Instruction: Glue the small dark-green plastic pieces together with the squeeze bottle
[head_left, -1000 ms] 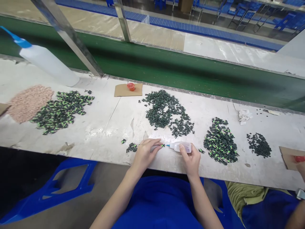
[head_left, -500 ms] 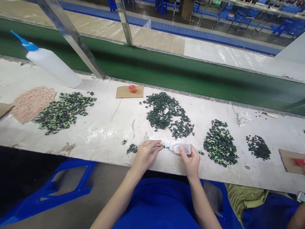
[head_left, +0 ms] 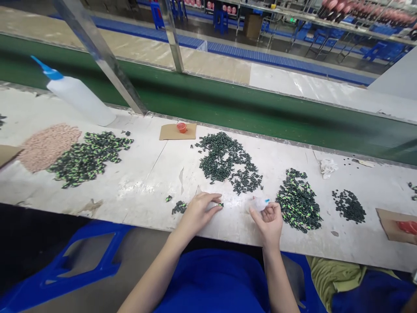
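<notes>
My left hand (head_left: 199,212) pinches a small black-and-green piece (head_left: 220,204) between thumb and fingertips, just above the white table (head_left: 140,191). To its left lie a few loose black pieces (head_left: 179,207). My right hand (head_left: 269,219) is closed on a small translucent bottle (head_left: 257,204), whose blue tip now points right, away from the piece. Beyond my hands spreads a heap of dark green little rods (head_left: 216,163). Right of my right hand is a pile of black-and-green pieces (head_left: 298,204).
At left stand a large white bottle (head_left: 81,98), a pink pile (head_left: 48,145) and another black-green pile (head_left: 87,158). Cardboard (head_left: 169,132) bears a red cup (head_left: 181,127). Small black discs (head_left: 350,206) and crumpled tissue (head_left: 327,168) lie right. A person's blue clothing (head_left: 368,293) shows lower right.
My right hand has drawn back to the right, and the small bottle's blue tip has turned from pointing left at the piece to pointing right. My left hand still holds the piece.
</notes>
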The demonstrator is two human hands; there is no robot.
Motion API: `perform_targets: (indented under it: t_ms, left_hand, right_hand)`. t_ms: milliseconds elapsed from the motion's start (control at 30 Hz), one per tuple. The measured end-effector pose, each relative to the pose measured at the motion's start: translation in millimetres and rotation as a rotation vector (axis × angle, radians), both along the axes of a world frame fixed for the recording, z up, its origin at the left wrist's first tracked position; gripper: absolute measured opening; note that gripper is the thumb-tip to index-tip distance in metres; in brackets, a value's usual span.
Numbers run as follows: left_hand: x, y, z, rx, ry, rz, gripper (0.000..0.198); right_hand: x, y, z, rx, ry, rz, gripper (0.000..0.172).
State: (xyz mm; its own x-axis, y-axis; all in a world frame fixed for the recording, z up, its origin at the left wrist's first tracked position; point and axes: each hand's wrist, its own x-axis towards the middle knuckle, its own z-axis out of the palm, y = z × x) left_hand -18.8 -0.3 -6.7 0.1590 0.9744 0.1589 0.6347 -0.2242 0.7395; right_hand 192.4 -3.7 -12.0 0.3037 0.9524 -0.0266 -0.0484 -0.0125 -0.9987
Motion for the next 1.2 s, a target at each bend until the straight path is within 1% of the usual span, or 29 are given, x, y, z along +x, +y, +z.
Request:
perform_targets:
  t_ms: [67,133,200,267,333,400,467,500,533,600,700,800,867,1000,1067,1200]
  left_hand:
    - [4,8,9.1,0.016,0.101,0.007,0.013]
    - [14,17,15.7,0.049,0.181,0.026,0.014]
    - [27,27,17.1,0.08,0.225,0.052,0.015]
    - [40,35,13.0,0.103,0.257,0.077,0.011]
    - [49,41,5.7,0.114,0.254,0.088,0.008]
    - [54,46,-0.7,0.121,0.227,0.087,0.01]
    - [55,47,-2.9,0.128,0.182,0.068,0.015]
    - [55,45,-1.9,0.129,0.156,0.051,0.016]
    - [54,43,0.4,0.123,0.127,0.027,0.016]
    - [51,36,8.0,0.089,0.05,-0.047,0.015]
    - [44,21,20.0,0.013,-0.098,-0.147,0.016]
    - [31,7,22.7,-0.036,-0.173,-0.132,0.013]
    - [22,-1,17.8,-0.025,-0.145,-0.063,0.011]
    - [9,-13,0.6,0.073,0.044,0.137,0.019]
    - [9,-16,-6.5,0.103,0.095,0.169,0.017]
    - [16,-14,-13.1,0.155,0.083,0.155,0.012]
  right_hand:
    - [2,2,-0.6,-0.018,-0.046,-0.014,0.044]
    - [4,6,-1.1,-0.011,-0.12,-0.072,0.046]
    - [7,10,-1.3,0.006,-0.204,-0.118,0.046]
    - [10,11,-0.9,0.047,-0.285,-0.126,0.047]
    - [12,8,0.2,0.153,-0.388,-0.143,0.051]
    - [12,-1,1.7,0.315,-0.519,-0.222,0.052]
    - [7,-12,3.7,0.46,-0.64,-0.278,0.042]
    - [3,-17,4.8,0.5,-0.672,-0.261,0.034]
    - [-2,-21,6.1,0.51,-0.679,-0.207,0.027]
    - [-13,-25,8.4,0.438,-0.622,-0.058,0.019]
    - [-27,-23,10.3,0.272,-0.464,0.127,0.013]
    - [-34,-17,8.8,0.179,-0.366,0.225,0.011]
    - [-36,-14,6.4,0.128,-0.34,0.247,0.013]
    - [-38,-11,2.6,0.033,-0.325,0.254,0.017]
    - [-41,-10,2.0,0.014,-0.331,0.263,0.018]
    - [-47,-9,1.4,0.006,-0.306,0.282,0.018]
